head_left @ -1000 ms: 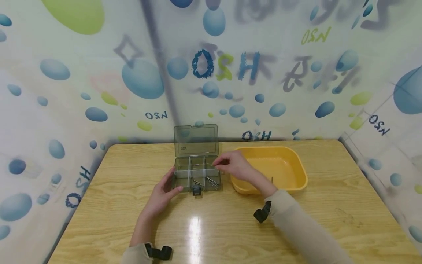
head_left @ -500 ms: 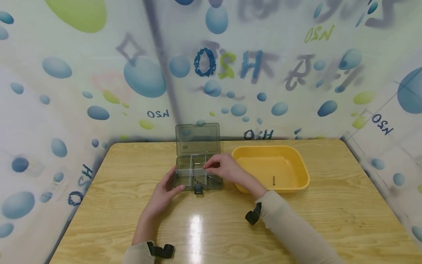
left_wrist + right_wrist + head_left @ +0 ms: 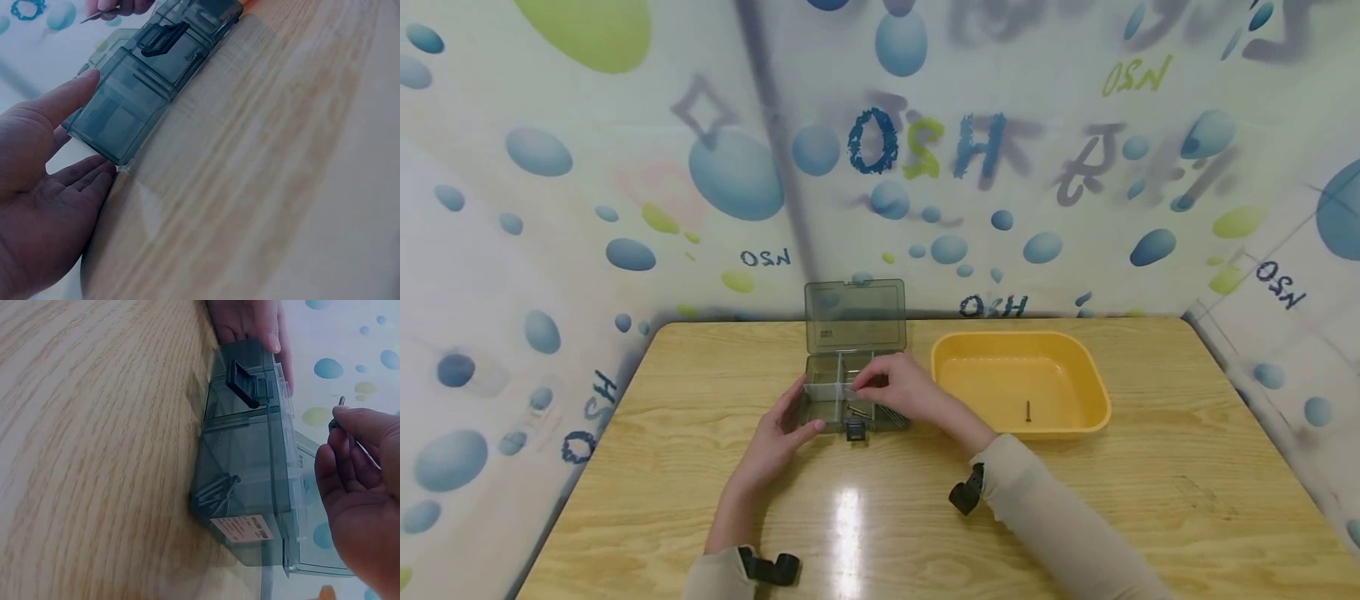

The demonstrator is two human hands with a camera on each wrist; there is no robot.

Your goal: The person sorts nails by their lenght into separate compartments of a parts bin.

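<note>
A smoky, see-through compartment box (image 3: 822,371) stands on the table with its lid (image 3: 855,317) tipped up at the back. My left hand (image 3: 778,433) holds its left end, thumb at the front corner and fingers along the side. Between thumb and fingertips, my right hand (image 3: 906,387) pinches a small screw (image 3: 341,405), its tip poking out in the right wrist view. That hand is over the middle of the box. Several screws (image 3: 215,494) lie in the front right compartment, partly behind the right hand from above. A few more screws (image 3: 859,412) lie in the front middle one.
Right of the box sits a yellow tray (image 3: 1096,375) with one screw (image 3: 1028,411) lying in it. A black latch (image 3: 855,431) hangs off the box's front. Behind the wooden table (image 3: 715,358) rises a wall with blue and green drop shapes.
My right hand has moved left across the box, from the right compartments to the middle, with the screw. The tray's screw has come into full view. My left hand keeps its hold.
</note>
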